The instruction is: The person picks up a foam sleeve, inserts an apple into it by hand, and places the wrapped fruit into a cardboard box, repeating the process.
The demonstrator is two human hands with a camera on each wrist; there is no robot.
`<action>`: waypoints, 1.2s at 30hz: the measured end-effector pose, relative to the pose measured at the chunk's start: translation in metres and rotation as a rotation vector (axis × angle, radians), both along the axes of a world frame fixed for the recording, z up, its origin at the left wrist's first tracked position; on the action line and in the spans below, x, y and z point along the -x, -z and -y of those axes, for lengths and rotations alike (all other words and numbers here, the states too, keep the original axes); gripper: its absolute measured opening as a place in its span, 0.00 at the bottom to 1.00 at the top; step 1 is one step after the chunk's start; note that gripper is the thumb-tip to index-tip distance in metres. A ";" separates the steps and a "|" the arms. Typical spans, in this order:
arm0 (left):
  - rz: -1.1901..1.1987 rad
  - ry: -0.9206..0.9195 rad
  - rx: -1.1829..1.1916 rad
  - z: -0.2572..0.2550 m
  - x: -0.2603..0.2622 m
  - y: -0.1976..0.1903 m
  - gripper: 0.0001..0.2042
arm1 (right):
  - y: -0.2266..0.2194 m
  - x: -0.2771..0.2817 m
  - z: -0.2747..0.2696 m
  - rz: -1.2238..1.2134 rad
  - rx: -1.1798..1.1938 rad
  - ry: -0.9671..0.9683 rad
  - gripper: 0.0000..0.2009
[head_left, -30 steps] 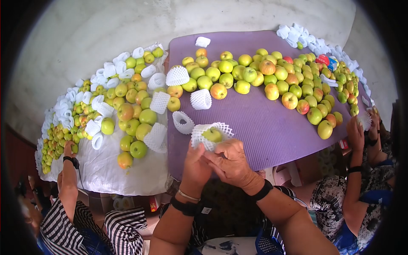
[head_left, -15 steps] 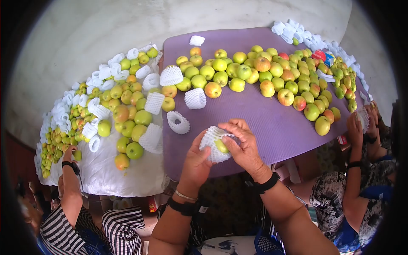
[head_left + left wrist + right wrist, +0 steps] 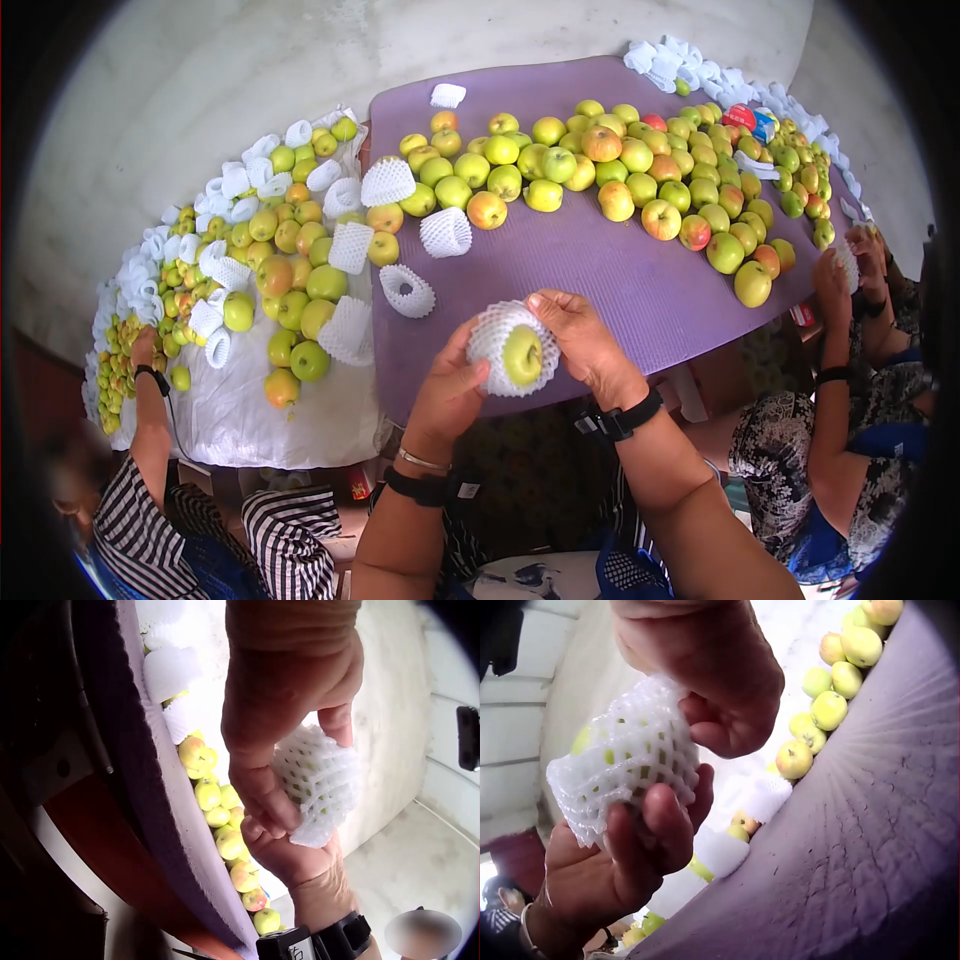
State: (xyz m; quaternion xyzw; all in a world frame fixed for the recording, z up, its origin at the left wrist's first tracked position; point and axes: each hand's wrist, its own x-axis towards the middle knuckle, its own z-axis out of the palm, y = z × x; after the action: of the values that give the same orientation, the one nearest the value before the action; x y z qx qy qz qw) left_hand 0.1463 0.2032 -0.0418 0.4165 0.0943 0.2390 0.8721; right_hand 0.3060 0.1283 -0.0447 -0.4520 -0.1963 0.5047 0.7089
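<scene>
A yellow-green apple (image 3: 522,356) sits inside a white foam net sleeve (image 3: 487,338), its stem end showing through the opening. My left hand (image 3: 447,388) holds the sleeved apple from the left, fingers curled around the mesh with the thumb in front. On the other side, my right hand (image 3: 592,345) pinches the sleeve's upper right edge between thumb and fingers. The right wrist view shows the mesh (image 3: 634,757) stretched around the fruit, resting on the left fingers (image 3: 667,817). Both hands are raised over the near edge of the purple mat (image 3: 590,270).
Loose apples (image 3: 640,155) spread across the back of the mat. Several empty foam sleeves (image 3: 407,291) lie to the left. A white sheet (image 3: 225,410) bears more apples and sleeves. Other people's hands work at the far left (image 3: 145,348) and far right (image 3: 833,285).
My right hand has shifted from below the apple to the sleeve's upper right edge. The sleeved apple has turned, its stem end now facing my head camera, and sits slightly lower.
</scene>
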 end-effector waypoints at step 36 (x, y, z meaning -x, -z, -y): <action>-0.074 -0.225 0.285 0.002 0.001 0.006 0.26 | -0.034 0.022 0.018 1.081 -0.053 -0.121 0.42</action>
State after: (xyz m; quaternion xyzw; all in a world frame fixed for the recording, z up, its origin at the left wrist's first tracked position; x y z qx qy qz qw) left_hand 0.1450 0.2008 -0.0479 0.2840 0.2055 0.3039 0.8858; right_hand 0.2843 0.1100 -0.0108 -0.6170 -0.5710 0.2354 0.4877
